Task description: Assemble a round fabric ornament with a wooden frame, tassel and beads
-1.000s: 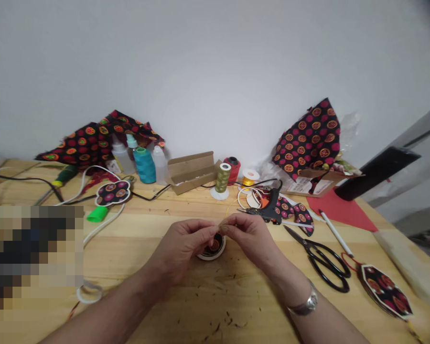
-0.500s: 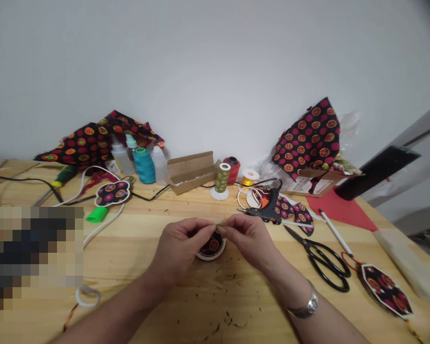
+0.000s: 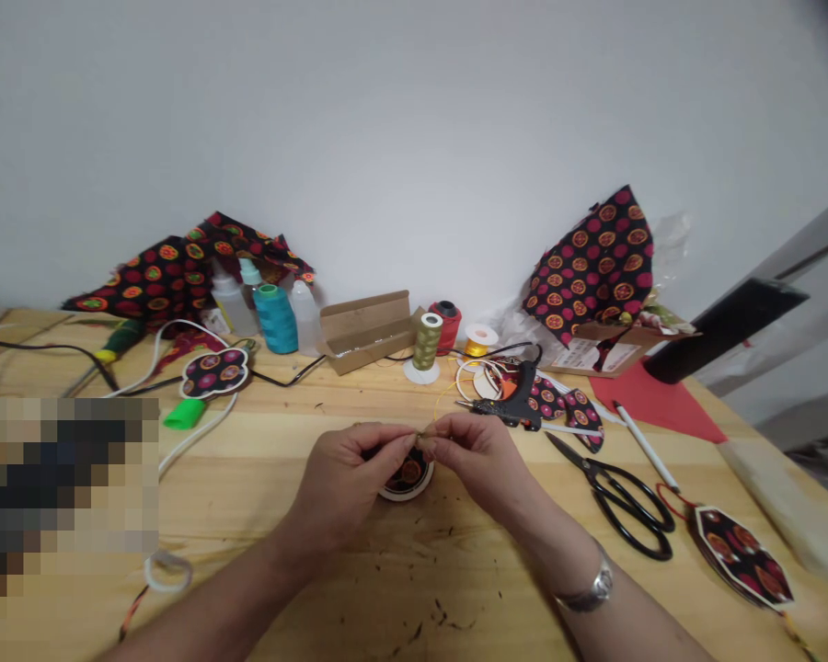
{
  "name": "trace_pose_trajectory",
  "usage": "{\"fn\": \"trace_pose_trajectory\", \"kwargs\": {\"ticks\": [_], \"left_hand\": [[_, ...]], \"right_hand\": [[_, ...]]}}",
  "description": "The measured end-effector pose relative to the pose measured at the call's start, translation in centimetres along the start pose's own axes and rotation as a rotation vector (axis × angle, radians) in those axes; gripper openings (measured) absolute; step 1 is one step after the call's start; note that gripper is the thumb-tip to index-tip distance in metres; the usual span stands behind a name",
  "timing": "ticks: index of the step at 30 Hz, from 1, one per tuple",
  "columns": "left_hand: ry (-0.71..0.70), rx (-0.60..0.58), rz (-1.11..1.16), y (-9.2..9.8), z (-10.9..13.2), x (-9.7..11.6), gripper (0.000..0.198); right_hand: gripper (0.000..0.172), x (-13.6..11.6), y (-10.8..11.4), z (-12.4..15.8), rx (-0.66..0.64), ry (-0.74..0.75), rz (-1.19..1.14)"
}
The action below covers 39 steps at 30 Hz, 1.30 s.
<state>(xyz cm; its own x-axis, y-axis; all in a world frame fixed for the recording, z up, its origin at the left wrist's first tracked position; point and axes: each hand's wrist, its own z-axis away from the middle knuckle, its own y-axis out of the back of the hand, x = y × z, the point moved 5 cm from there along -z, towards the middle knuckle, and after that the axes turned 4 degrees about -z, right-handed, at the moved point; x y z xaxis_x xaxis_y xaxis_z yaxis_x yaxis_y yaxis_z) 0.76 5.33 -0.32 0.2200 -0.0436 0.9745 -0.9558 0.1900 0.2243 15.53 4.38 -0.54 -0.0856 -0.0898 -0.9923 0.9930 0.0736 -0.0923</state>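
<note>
My left hand (image 3: pixel 351 476) and my right hand (image 3: pixel 481 464) meet in the middle of the table, thumbs and fingertips pinched close together. Between them is a short bit of thin olive-yellow cord (image 3: pixel 423 436), partly covered by the fingers. Right under the fingertips is a round fabric-covered piece (image 3: pixel 408 476) with a dark, circle-printed face and a white rim. Its upper edge and left side are hidden by my hands. A thin yellow thread (image 3: pixel 439 402) runs from near my right fingertips toward the spools behind.
Black scissors (image 3: pixel 625 496), a white pen (image 3: pixel 645 446) and an octagonal fabric piece (image 3: pixel 741 556) lie at right. Beyond my hands are a hot glue gun (image 3: pixel 514 405), an olive thread spool (image 3: pixel 427 345) and an open cardboard box (image 3: pixel 369 336). White and black cables cross the left side.
Both hands stay in nearly the same place, still pinching the cord above the round piece. The view has shifted very slightly.
</note>
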Motion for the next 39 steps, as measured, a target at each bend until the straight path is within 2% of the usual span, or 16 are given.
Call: {"fn": "trace_pose_trajectory", "kwargs": {"ticks": [5,12,21,39], "left_hand": [[-0.015,-0.012,-0.004,0.01,-0.03,0.05,0.013],[0.04,-0.018,-0.017,-0.04,0.0,0.0,0.012],[0.084,0.045,0.008,0.25,0.09,0.64,0.011],[0.127,0.068,0.031,0.26,0.26,0.64,0.014]], "right_hand": [[0.012,0.2,0.08,0.01,0.014,-0.013,-0.011],[0.011,-0.32,-0.04,0.12,0.016,-0.025,0.01],[0.013,-0.13,-0.29,0.16,0.018,-0.035,-0.032],[0.016,0.28,-0.66,0.46,-0.003,-0.018,-0.036]]}}
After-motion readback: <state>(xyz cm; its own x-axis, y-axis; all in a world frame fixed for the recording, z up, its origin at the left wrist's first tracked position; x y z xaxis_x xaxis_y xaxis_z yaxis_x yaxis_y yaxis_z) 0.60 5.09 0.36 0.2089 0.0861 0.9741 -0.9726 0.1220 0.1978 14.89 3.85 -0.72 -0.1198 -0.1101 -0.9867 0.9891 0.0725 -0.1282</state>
